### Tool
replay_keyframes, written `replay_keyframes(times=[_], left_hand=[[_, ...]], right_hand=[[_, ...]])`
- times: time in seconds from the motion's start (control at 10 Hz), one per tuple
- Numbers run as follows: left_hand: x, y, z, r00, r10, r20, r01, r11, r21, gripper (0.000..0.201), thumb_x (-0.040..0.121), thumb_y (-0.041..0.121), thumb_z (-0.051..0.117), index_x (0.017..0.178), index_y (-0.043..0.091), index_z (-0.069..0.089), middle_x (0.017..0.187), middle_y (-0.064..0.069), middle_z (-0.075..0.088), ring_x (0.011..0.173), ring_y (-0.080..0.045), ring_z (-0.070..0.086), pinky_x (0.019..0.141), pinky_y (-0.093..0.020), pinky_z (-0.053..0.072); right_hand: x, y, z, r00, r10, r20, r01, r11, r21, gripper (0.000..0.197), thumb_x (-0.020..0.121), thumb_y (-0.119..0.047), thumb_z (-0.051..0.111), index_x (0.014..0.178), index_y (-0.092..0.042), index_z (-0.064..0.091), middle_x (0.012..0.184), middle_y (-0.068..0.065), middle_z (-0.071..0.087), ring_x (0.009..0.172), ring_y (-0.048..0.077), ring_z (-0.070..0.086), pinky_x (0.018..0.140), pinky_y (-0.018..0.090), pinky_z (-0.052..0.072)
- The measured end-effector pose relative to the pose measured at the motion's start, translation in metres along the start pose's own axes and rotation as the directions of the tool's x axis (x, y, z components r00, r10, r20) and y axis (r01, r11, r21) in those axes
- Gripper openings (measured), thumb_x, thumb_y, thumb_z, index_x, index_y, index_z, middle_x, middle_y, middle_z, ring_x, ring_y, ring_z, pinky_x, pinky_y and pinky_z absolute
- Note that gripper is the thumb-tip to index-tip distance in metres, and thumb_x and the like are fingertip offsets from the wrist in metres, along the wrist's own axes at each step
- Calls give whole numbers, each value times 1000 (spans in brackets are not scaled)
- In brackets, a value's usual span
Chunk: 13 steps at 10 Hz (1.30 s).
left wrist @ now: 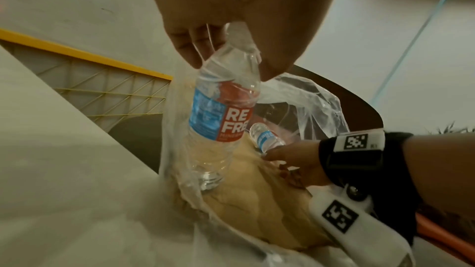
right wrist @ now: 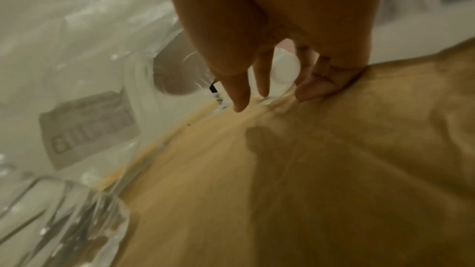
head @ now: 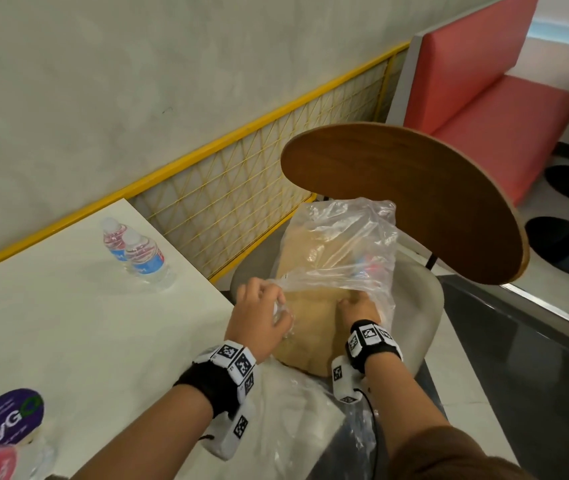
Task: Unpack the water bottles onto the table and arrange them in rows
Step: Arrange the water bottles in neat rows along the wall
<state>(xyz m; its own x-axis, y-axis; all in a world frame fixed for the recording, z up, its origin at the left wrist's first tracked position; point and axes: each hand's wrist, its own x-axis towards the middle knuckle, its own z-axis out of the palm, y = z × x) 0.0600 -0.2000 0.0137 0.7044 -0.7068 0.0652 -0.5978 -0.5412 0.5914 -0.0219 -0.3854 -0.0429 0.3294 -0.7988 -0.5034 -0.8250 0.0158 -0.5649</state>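
Only the left wrist view shows the left hand [left wrist: 231, 17] gripping a bottle [left wrist: 221, 113] by its neck inside the plastic bag [head: 342, 244]; the right hand's [right wrist: 277, 33] fingers reach, spread, around another bottle's cap [right wrist: 285, 68].

The bottle [left wrist: 221, 113] in the middle of the left wrist view is clear with a blue and red label bearing white letters, and the two bottles [head: 136, 252] at the left of the head view have the same colours with white caps. The bench [head: 51, 306] is white, the plastic bag [head: 338, 251] is transparent, and the paper [head: 311, 306] under it is light brown. Behind stands a yellow grid railing [head: 241, 181], a dark brown chair back [head: 414, 192] and a red seat [head: 491, 98]; both wristbands [head: 220, 372] are black with black-and-white square markers.
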Motion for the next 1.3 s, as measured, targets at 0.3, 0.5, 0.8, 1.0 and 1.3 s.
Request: replay_keyframes(times=[0.3, 0.5, 0.8, 1.0, 1.3], left_hand=[[10, 2, 10, 973, -189, 131, 228, 860, -456, 31, 77, 29, 75, 102, 26, 58, 103, 14, 62, 99, 1, 55, 76, -2, 34], [10, -6, 14, 957, -240, 161, 289, 816, -500, 35, 72, 22, 79, 102, 24, 62, 98, 15, 59, 90, -2, 58, 65, -2, 43], [16, -1, 8, 947, 131, 295, -63, 971, -230, 36, 70, 36, 77, 101, 22, 67, 116, 5, 62, 109, -12, 56, 97, -33, 44], [8, 29, 35, 820, 202, 535, -259, 965, 32, 59, 74, 38, 71, 127, 49, 49, 156, 0, -19, 145, -21, -9, 119, -40, 8], [15, 18, 32, 953, 163, 254, -122, 978, -172, 51, 84, 42, 65, 132, 37, 51, 157, 4, 5, 144, -15, 12, 118, -29, 12]], right_hand=[[3, -3, 0, 998, -53, 24, 56, 989, -139, 47, 87, -46, 40, 128, -22, 47, 130, 5, 54, 113, 31, 54, 99, 39, 46], [-3, -12, -18, 975, 28, 219, -17, 999, -51, 44, 99, -24, 41, 137, -3, 43, 141, 16, 45, 130, 29, 44, 101, 31, 39], [-57, -2, -20, 921, -388, -37, 388, 922, -9, 22, 91, -25, 55, 108, -16, 67, 109, 2, 66, 103, 18, 59, 88, 23, 41], [-72, -36, -70, 881, -427, 203, 398, 902, 169, 23, 92, -26, 50, 78, -24, 67, 63, -8, 60, 58, 12, 57, 54, 19, 43], [-69, -22, -66, 841, -438, 318, 224, 817, 532, 22, 98, -17, 46, 116, -20, 59, 80, 10, 64, 71, 18, 61, 71, 30, 53]])
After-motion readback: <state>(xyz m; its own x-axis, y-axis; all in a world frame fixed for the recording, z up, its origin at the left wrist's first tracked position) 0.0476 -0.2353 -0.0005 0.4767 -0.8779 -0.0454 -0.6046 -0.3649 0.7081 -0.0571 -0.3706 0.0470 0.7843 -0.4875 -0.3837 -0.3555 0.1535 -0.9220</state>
